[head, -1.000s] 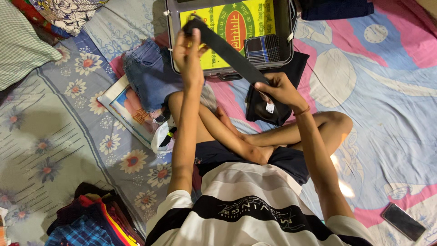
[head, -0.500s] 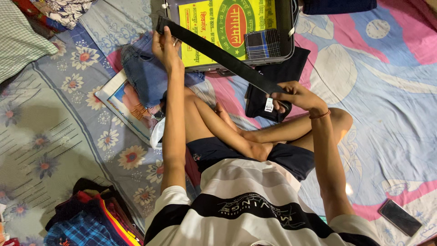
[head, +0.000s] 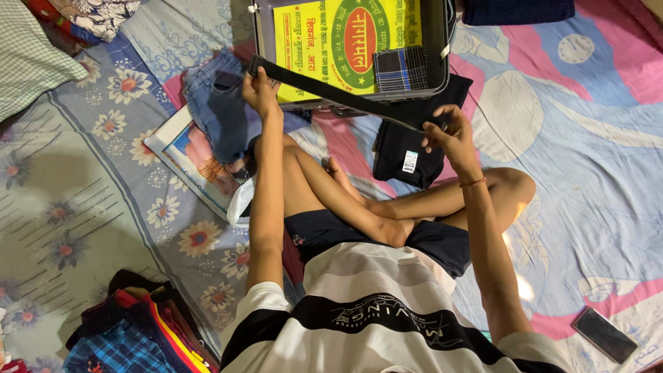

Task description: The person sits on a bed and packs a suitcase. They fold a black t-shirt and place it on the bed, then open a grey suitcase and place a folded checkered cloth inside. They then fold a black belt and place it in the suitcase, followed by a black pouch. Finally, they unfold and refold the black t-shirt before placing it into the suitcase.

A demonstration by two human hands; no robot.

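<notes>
Left hand and right hand each grip one end of a folded dark cloth, stretched taut above the open suitcase.

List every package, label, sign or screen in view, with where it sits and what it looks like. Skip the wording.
Printed bag: flat in the open suitcase, rectangular, yellow with a green and red oval.
Tag: on the folded dark garment below the suitcase, small, white, rectangular.
Phone: on the sheet at lower right, dark blank screen.
Picture book: left of the knee, partly under jeans, white-edged, colourful.
</notes>
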